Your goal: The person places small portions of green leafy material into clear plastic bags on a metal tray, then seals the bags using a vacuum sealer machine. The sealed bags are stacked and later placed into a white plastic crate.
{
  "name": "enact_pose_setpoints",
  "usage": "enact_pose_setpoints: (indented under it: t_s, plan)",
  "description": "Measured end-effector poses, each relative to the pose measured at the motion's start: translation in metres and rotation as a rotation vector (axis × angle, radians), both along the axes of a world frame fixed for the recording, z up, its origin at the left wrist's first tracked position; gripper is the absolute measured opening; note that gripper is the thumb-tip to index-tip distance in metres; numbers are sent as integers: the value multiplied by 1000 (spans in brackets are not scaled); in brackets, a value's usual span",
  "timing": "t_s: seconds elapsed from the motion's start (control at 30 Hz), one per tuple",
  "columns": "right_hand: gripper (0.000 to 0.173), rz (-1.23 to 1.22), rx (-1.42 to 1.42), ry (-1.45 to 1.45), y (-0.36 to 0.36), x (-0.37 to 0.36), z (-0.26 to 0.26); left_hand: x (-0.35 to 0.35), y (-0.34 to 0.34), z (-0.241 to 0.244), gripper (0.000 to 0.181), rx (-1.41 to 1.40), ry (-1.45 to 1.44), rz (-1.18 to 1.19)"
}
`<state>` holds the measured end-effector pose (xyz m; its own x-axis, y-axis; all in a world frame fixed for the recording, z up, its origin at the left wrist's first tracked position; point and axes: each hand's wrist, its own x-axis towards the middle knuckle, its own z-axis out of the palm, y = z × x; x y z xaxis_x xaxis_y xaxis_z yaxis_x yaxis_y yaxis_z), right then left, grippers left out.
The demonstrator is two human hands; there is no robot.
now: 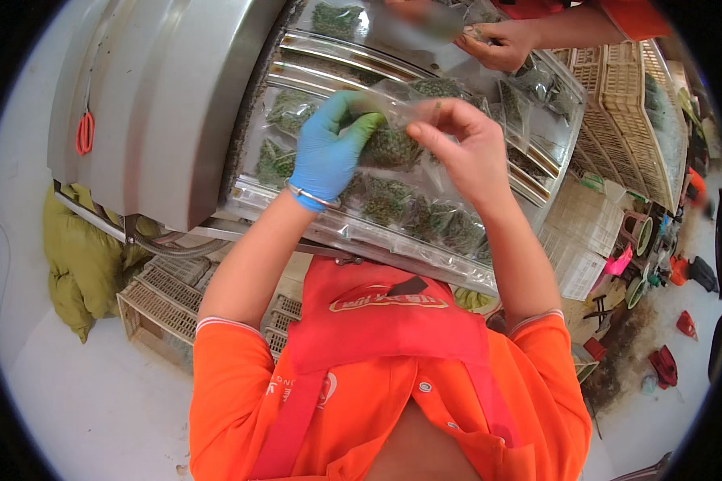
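Note:
My left hand [331,147], in a blue glove with green-stained fingertips, pinches the mouth of a clear plastic bag [391,146]. With bare thumb and fingers, my right hand [466,150] grips the same bag's other side. Small green berries or peppercorns fill its lower part, which is over the bed of a chamber vacuum sealer [249,159]. More filled bags [388,201] lie along the near seal bar [373,237], their mouths across it. Left of my gloved hand are two other filled bags, one at the back [292,111] and one nearer [275,161].
The sealer's steel lid [156,114] stands at left, with red-handled scissors [85,133] on it. A co-worker's hand [499,45] handles bags across the bed. Plastic crates [623,120] are stacked at right; another crate [156,306] stands below left. A carton [583,222] sits beside the machine.

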<state>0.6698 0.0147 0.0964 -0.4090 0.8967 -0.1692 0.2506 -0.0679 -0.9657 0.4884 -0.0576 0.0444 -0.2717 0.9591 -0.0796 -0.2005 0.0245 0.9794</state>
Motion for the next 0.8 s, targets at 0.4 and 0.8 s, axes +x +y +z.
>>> enact_pose_setpoints:
  t_s: [0.4, 0.8]
  plan:
    - [19, 266, 461, -518, -6, -41, -109, -47, 21, -52, 43, -108, 1509, 8]
    - [16, 376, 982, -910, 17, -8, -111, -57, -1, -33, 75, -22, 1522, -763]
